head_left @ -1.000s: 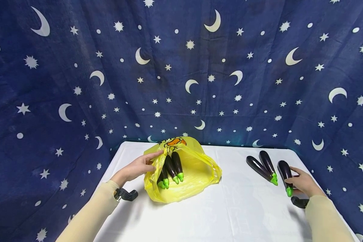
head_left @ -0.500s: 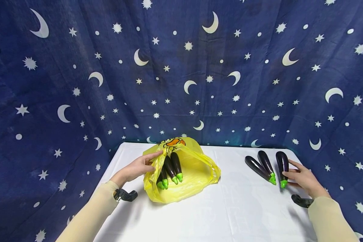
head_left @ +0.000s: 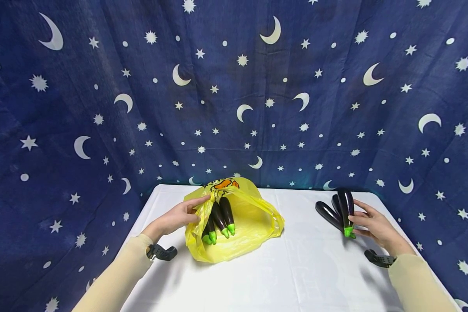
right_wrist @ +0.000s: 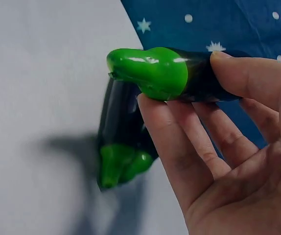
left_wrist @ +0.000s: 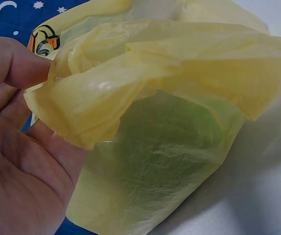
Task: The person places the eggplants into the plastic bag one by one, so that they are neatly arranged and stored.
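A yellow plastic bag lies with its mouth facing the front, several dark eggplants inside at its left. My left hand pinches the upper left of the bag's rim; the left wrist view shows thumb and fingers on the yellow film. At the right, my right hand holds an eggplant between thumb and fingers, above two others on the table. In the right wrist view the held eggplant has its green end free of the fingers, the lower two beneath it.
A white cloth covers the table. Behind and beside it hangs a dark blue curtain with moons and stars. Black straps with devices sit on both wrists.
My right hand has lifted its eggplant and carried it left, over the other two. The left hand and the bag stay in place.
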Available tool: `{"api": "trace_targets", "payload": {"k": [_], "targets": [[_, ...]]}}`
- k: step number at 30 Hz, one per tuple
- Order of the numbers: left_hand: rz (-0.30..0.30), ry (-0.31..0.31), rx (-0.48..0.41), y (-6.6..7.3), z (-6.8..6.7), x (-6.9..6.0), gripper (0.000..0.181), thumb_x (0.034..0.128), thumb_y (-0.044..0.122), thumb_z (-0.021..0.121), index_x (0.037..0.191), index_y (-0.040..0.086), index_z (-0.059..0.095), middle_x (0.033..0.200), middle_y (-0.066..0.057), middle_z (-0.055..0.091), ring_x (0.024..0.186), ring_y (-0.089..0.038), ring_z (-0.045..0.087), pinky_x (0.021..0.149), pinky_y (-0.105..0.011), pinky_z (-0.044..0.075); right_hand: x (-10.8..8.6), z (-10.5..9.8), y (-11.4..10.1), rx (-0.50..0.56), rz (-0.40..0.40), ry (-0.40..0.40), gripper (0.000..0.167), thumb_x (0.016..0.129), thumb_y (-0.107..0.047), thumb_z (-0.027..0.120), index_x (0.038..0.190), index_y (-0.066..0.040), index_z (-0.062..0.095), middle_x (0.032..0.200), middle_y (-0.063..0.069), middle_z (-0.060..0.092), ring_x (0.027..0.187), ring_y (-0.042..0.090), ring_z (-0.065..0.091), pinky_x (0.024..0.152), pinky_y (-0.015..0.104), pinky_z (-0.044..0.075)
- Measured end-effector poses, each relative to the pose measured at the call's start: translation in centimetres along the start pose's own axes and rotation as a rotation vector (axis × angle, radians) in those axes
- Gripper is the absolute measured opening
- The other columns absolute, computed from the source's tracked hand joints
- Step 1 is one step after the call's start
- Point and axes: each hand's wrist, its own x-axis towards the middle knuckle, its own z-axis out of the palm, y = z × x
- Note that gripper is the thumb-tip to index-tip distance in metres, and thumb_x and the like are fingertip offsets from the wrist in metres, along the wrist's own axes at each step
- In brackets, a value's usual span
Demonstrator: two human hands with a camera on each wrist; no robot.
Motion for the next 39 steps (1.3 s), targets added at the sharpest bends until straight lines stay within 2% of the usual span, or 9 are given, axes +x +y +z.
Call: {"api": "trace_targets", "payload": {"k": [7,10,19,27,31,39], "targets": [[-0.002,0.002,0.004,0.0,0.0,0.0,0.079,0.0894,-0.008,0.057,0.161,0.016,0.034,0.161,-0.013,0.036,0.115,-0.021,0.058,0.089,-0.03,0.054,0.1,1.5,-0.8,0.062,-0.012,-0.039,0.086,0.1,-0.01,0.065,0.165,-0.01,0.009,0.115,-0.009,0.061,0.1,0.008,0.065,0.084,0.038,0.058],[-0.005,0.003,0.005,-0.1,0.0,0.0,0.079,0.0897,-0.008,0.057,0.161,0.016,0.034,0.16,-0.013,0.037,0.114,-0.022,0.058,0.088,-0.03,0.055,0.1,2.1,-1.1,0.124,-0.014,-0.063,0.085,0.101,-0.006,0.063,0.166,-0.011,0.009,0.116,-0.008,0.061,0.102,0.008,0.066,0.084,0.037,0.059],[-0.007,0.003,0.001,-0.1,0.0,0.0,0.08,0.0889,-0.008,0.057,0.161,0.016,0.034,0.157,-0.014,0.041,0.111,-0.022,0.059,0.086,-0.03,0.055,0.2,4.5,-1.5,0.232,-0.064,-0.176,0.08,0.102,-0.002,0.058,0.166,-0.012,0.01,0.12,-0.008,0.065,0.106,0.012,0.067,0.082,0.036,0.059],[-0.004,0.004,0.014,-0.2,0.0,0.1,0.079,0.0894,-0.008,0.057,0.161,0.017,0.034,0.158,-0.013,0.04,0.11,-0.023,0.059,0.087,-0.03,0.055,0.5,7.5,-2.3,0.182,-0.058,-0.225,0.075,0.1,-0.003,0.061,0.163,-0.012,0.022,0.122,-0.004,0.066,0.108,0.013,0.067,0.084,0.041,0.059],[-0.003,0.006,0.012,-0.1,0.0,0.1,0.079,0.0891,-0.008,0.057,0.161,0.016,0.035,0.158,-0.013,0.04,0.11,-0.022,0.06,0.086,-0.03,0.056,0.3,8.9,-3.0,0.162,-0.056,-0.263,0.076,0.099,-0.002,0.062,0.163,-0.01,0.023,0.125,-0.002,0.066,0.109,0.015,0.066,0.085,0.043,0.058],[-0.003,0.011,0.017,0.0,0.1,0.2,0.079,0.0892,-0.007,0.058,0.161,0.017,0.035,0.159,-0.013,0.038,0.111,-0.022,0.059,0.087,-0.03,0.055,0.3,10.7,-3.7,0.134,-0.056,-0.318,0.078,0.097,-0.005,0.066,0.163,-0.012,0.024,0.135,0.01,0.055,0.11,0.018,0.065,0.086,0.046,0.057]]}}
